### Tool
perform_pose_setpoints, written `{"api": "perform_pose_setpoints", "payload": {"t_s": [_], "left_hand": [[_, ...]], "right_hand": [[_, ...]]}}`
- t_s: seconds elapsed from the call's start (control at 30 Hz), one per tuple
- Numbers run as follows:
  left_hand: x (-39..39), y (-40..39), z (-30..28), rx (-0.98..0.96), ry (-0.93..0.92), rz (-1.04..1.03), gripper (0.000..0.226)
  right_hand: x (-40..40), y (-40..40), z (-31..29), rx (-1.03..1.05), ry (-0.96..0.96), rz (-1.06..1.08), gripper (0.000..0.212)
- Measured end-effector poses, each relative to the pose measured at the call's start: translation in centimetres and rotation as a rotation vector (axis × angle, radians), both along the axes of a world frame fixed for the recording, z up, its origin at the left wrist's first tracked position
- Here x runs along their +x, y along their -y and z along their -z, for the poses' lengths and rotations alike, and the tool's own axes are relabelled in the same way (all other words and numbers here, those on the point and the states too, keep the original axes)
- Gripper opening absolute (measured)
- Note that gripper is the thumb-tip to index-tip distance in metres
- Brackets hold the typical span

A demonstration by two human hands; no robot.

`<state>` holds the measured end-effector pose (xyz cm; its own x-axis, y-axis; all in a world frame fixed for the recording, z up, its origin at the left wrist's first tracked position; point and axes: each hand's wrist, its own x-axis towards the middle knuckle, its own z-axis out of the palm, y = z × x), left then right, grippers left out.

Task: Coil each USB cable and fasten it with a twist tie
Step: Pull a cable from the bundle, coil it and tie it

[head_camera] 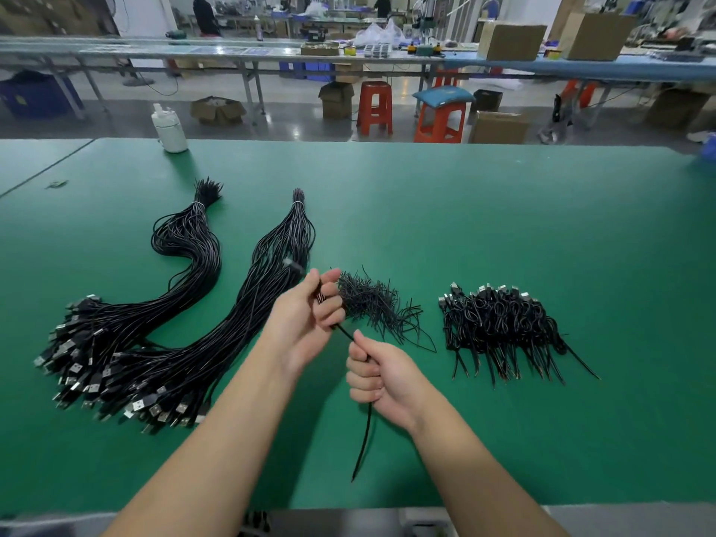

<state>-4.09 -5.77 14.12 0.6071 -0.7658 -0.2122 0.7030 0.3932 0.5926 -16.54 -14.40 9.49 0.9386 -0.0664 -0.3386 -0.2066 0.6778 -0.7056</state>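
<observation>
One black USB cable (364, 439) runs between both hands above the green table (503, 226). My left hand (310, 315) grips its upper part, and the plug end sticks out blurred above the fingers. My right hand (381, 375) grips the cable lower down in a fist, and the tail hangs toward the table's near edge. A loose heap of black twist ties (372, 300) lies just behind my left hand. Two long bundles of uncoiled cables (186, 343) lie at the left. A pile of coiled, tied cables (499, 323) lies at the right.
A white bottle (169, 129) stands at the table's far left edge. Beyond the table are red stools (375, 106), cardboard boxes and other workbenches, with people in the distance.
</observation>
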Motion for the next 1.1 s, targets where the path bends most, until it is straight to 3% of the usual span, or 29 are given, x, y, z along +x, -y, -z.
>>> {"api": "perform_pose_setpoints", "payload": {"t_s": [0.03,0.1,0.2,0.3,0.37,0.43,0.53,0.6,0.77,0.87,0.97,1.1], "left_hand": [[0.3,-0.5,-0.4,-0.004,0.086,0.113,0.034],[0.7,-1.9,-1.0,0.077,0.427,0.389,0.035],[0.9,-3.1,-0.8,0.395,0.92,0.717,0.042],[0.3,-2.6,-0.1,0.749,1.16,0.736,0.034],[-0.3,-2.2,0.8,0.83,1.21,0.634,0.032],[-0.7,-1.8,1.6,0.698,1.054,0.447,0.032],[-0.9,-0.6,2.3,0.362,0.554,0.15,0.036],[-1.4,0.1,2.5,0.273,0.416,0.093,0.04],[-2.8,0.4,2.8,0.097,0.296,0.041,0.03],[-2.9,0.3,3.0,0.034,0.248,0.075,0.023],[-3.5,0.3,3.2,0.023,0.234,0.161,0.019],[-3.7,0.6,2.9,0.009,0.252,0.259,0.022]], "right_hand": [[-0.2,0.5,-0.2,0.045,-0.007,0.014,0.042],[-0.3,1.7,-0.6,0.076,-0.023,0.049,0.042],[-0.3,2.8,-1.3,0.002,-0.026,0.077,0.039],[-0.1,2.4,-1.7,-0.275,-0.012,0.082,0.026],[-0.1,1.9,-1.7,-0.422,0.011,0.08,0.023],[-0.3,1.7,-1.9,-0.469,0.04,0.067,0.026],[-0.9,0.9,-1.8,-0.674,0.024,-0.009,0.028],[-1.0,0.1,-1.6,-0.796,-0.01,-0.029,0.029],[-0.8,-0.2,-1.0,-0.899,-0.087,0.049,0.027],[-1.2,0.1,-0.4,-0.832,-0.055,0.087,0.008],[-1.3,0.1,-0.2,-0.581,0.084,0.137,0.042],[-1.4,0.6,-0.2,-0.664,0.054,0.26,0.04]]}}
